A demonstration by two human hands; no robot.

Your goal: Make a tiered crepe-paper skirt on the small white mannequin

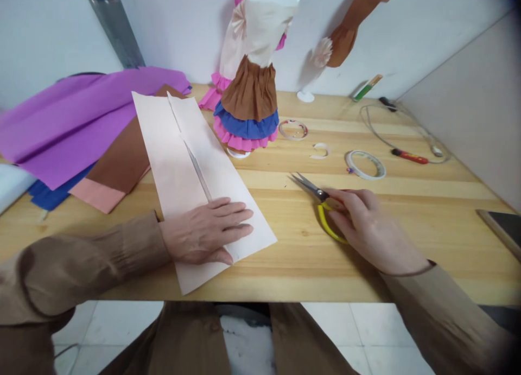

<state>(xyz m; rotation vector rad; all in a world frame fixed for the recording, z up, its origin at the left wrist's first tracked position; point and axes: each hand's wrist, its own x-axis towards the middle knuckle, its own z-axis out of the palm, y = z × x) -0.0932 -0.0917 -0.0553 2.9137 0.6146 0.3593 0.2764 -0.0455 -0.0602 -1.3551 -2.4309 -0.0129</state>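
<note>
My left hand (207, 229) lies flat with fingers stretched out on the near end of a pale pink sheet of paper (171, 163). A long slit runs down the sheet's middle and passes under the hand. To the right, my right hand (368, 228) has its fingers round the handles of a pair of scissors (321, 195) with yellow loops. The blades point to the far left over the tabletop, slightly apart. Behind the paper stands a small dress form wearing a ruffled paper dress (252, 95) in cream, brown, blue and pink.
Folded purple paper (93, 114) and brown paper (122, 152) are piled at the left. Tape rolls (366, 165) lie behind the scissors. A red-handled tool with a cord (411, 157) rests at the right, near a dark flat device (502, 228). A green-and-tan stick (367, 88) leans against the wall.
</note>
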